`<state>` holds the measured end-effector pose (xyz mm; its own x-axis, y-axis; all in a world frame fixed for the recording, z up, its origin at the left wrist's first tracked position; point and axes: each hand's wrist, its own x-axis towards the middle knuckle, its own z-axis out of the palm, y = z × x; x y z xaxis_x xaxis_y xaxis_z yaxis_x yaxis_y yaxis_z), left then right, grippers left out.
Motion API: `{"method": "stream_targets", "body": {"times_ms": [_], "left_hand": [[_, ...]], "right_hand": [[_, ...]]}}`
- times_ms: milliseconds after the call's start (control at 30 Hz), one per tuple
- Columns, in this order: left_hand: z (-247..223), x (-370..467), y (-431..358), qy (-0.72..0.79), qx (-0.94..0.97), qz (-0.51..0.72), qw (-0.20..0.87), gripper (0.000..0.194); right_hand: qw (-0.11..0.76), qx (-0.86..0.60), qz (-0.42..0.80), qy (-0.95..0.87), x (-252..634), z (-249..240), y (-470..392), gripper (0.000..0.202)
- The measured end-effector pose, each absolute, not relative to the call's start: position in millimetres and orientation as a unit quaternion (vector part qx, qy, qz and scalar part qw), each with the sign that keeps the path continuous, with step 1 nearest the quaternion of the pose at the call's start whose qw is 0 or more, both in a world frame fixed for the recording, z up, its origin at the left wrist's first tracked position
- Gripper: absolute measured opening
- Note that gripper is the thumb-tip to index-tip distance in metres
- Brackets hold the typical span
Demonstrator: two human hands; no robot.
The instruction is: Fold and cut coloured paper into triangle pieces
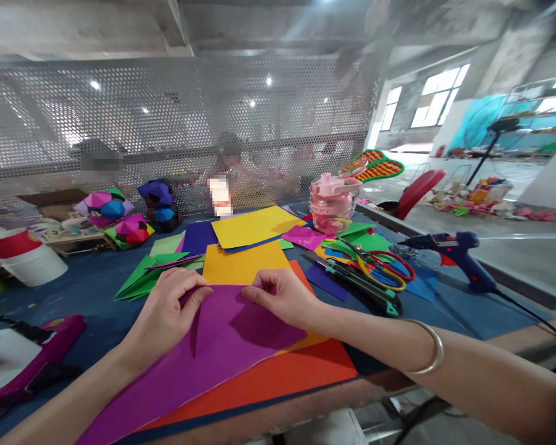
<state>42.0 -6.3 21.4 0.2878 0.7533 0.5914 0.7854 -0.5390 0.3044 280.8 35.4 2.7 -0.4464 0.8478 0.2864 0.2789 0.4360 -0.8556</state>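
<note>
A purple sheet of paper (213,346) lies slanted in front of me, over an orange-red sheet (315,368) and a yellow-orange sheet (245,262). Thumb and fingers of my left hand (173,306) pinch its far edge. A short way to the right, my right hand (280,293) pinches the same edge, wearing a silver bangle (430,346) at the wrist. Beyond the hands rests a yellow sheet (259,225) with blue beneath it. Folded green paper (136,275) is left of the yellow-orange sheet.
On the right lie a utility knife (370,290), scissors (393,269) and a blue glue gun (458,250) with its cord. A pink clear jug (332,204) stands behind them. Paper cups (28,256), a purple tool (41,352) and faceted paper balls (104,207) occupy the left.
</note>
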Motion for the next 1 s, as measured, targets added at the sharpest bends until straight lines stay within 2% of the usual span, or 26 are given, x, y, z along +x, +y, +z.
{"method": "stream_targets", "body": {"times_ms": [300,533,733,833,1000], "left_hand": [[24.9,39.6,-3.3,-0.511,-0.79,-0.34,-0.016,0.024],[26.5,39.9,-1.4,-0.519,-0.787,-0.334,-0.024,0.025],[30.7,45.9,-4.9,-0.518,-0.794,-0.312,-0.064,0.028],[28.4,56.0,-6.8,-0.512,-0.808,-0.284,-0.072,0.028],[18.0,73.2,-6.9,-0.501,-0.827,-0.243,-0.079,0.023]], "right_hand": [[0.395,-0.368,0.406,-0.737,282.6,-2.4,43.2,0.039],[0.379,-0.358,0.397,-0.756,285.3,-0.2,44.0,0.033],[0.364,-0.355,0.321,-0.799,287.0,14.9,36.5,0.035],[0.332,-0.355,0.27,-0.831,282.5,15.9,34.2,0.041],[0.285,-0.343,0.19,-0.875,274.6,8.5,31.3,0.037]]}}
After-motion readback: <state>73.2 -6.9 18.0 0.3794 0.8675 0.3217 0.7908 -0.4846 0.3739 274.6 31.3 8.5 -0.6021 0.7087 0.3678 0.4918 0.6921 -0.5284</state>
